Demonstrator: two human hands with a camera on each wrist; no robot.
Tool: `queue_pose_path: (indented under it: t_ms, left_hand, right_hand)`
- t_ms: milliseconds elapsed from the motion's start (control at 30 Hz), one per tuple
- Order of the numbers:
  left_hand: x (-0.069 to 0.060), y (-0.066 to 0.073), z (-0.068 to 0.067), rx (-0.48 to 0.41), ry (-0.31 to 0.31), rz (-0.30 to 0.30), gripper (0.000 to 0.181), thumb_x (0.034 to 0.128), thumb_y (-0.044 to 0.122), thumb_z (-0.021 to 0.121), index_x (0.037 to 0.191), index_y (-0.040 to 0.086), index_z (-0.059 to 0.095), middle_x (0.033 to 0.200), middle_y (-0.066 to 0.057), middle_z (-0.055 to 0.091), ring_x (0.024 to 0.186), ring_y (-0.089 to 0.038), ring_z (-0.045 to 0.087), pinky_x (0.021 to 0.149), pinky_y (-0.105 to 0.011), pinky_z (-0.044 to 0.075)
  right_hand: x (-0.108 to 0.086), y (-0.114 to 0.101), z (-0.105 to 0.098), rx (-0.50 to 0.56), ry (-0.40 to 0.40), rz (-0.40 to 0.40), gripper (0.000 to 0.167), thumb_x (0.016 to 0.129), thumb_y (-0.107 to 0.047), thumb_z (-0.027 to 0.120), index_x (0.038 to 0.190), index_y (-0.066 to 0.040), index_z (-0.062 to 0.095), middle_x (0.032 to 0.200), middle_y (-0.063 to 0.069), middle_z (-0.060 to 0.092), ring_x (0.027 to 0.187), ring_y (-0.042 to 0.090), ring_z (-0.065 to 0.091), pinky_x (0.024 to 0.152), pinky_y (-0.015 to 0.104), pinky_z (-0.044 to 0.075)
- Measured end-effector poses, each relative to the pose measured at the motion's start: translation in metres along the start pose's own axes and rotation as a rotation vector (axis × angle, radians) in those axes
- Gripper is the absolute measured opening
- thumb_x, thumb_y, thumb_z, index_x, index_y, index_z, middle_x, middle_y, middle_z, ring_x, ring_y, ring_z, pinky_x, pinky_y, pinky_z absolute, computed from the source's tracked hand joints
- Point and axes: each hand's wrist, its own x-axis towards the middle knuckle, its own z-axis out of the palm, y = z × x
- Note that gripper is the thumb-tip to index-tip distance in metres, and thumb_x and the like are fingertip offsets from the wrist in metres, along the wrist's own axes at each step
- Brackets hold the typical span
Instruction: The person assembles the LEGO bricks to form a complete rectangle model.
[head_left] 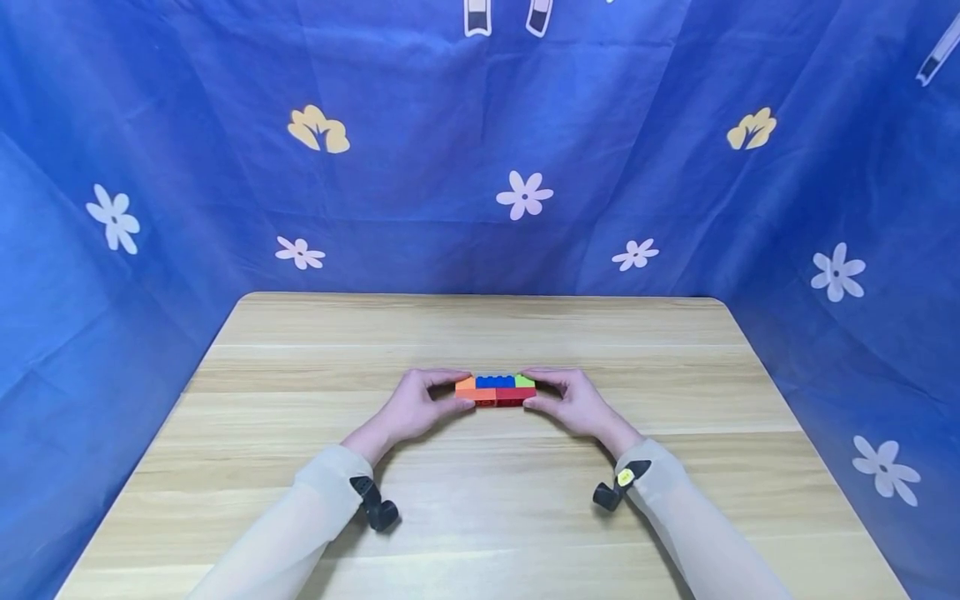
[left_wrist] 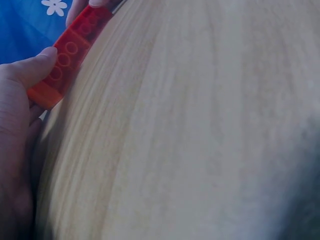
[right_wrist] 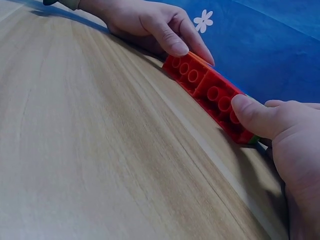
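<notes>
Both hands hold a short bar of joined toy building bricks just above the table, its hollow underside facing me. A red brick (head_left: pixel 515 394) and an orange-red brick (head_left: pixel 480 394) form the near row; behind them are a blue brick (head_left: pixel 495 382), an orange brick (head_left: pixel 466 384) and a light green brick (head_left: pixel 526 382). My left hand (head_left: pixel 415 406) pinches the left end between thumb and fingers. At the other end, my right hand (head_left: pixel 572 402) pinches it the same way. The right wrist view shows round tubes inside the red brick (right_wrist: pixel 214 94); the far-side fingers are partly hidden.
The bar is over the middle of a light wooden table (head_left: pixel 480 533) with rounded far corners. A blue cloth (head_left: pixel 420 192) with flower prints hangs behind and at both sides. Black wrist cameras sit on the left sleeve (head_left: pixel 300 512) and right sleeve (head_left: pixel 678 508).
</notes>
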Motion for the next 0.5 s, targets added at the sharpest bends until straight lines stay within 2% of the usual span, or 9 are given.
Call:
queue_pose_path:
  t_ms: [300,500]
  left_hand:
    - [-0.0015,0.0012,-0.0003,0.001,-0.016,-0.024,0.05,0.0897,0.038,0.088,0.135,0.019,0.075,0.134,0.001,0.071,0.134,-0.022,0.059,0.116,-0.042,0.042]
    - [-0.0027,0.0,0.0,-0.006,-0.02,-0.028,0.054,0.0888,0.041,0.088,0.136,0.019,0.074,0.136,0.001,0.07,0.136,-0.024,0.058,0.116,-0.044,0.042]
  right_hand:
    - [-0.0005,0.0041,0.0019,0.024,-0.005,0.032,0.049,0.091,-0.02,0.087,0.138,-0.016,0.073,0.141,0.003,0.067,0.137,0.023,0.057,0.115,0.041,0.043]
    - [-0.0013,0.0071,0.0018,0.044,-0.016,0.026,0.054,0.091,-0.021,0.088,0.141,-0.014,0.07,0.142,-0.001,0.066,0.139,0.019,0.055,0.116,0.037,0.041]
